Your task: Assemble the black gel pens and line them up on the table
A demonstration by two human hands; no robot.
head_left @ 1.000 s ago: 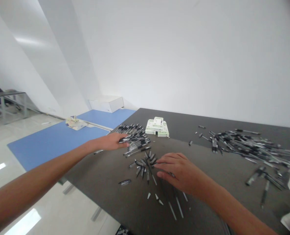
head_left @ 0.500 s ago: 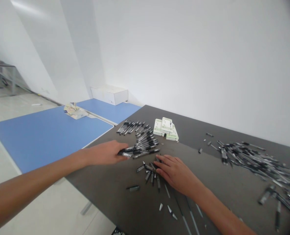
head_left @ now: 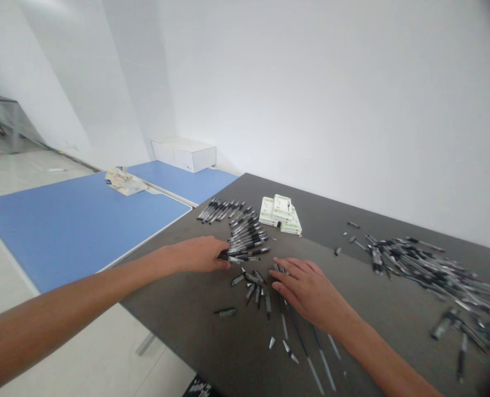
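pens [head_left: 245, 238] in loose rows on a dark tabletop [head_left: 319, 193]

the left hand [head_left: 199, 255] lies palm down at the near end of a tight bunch of pens, its fingers curled and pressed together. the fingertips [head_left: 226, 262] touch the dark end of a pen, but whether they pinch it cannot be told from this view. the right hand [head_left: 306, 289] is spread wide and palm down, fingers apart, with its fingertips [head_left: 274, 286] at a fan of pens [head_left: 253, 285] that splays out just left of it. the two hands stand near each other, with the fan between them and slightly forward.

farther along, a neat row of pens [head_left: 219, 210] lies beyond the bunch. a lone dark pen [head_left: 226, 312] lies apart near the table's edge, and long thin barrels [head_left: 317, 355] and small pale pieces [head_left: 272, 342] lie below the right hand. a big tangled heap of pens [head_left: 430, 275] covers the right side of the table. a stack of green-and-white boxes [head_left: 280, 215] sits beyond the hands. to the left stands a blue table [head_left: 83, 226] with loose papers [head_left: 124, 182] on it, and a white carton [head_left: 184, 155] stands by the wall.
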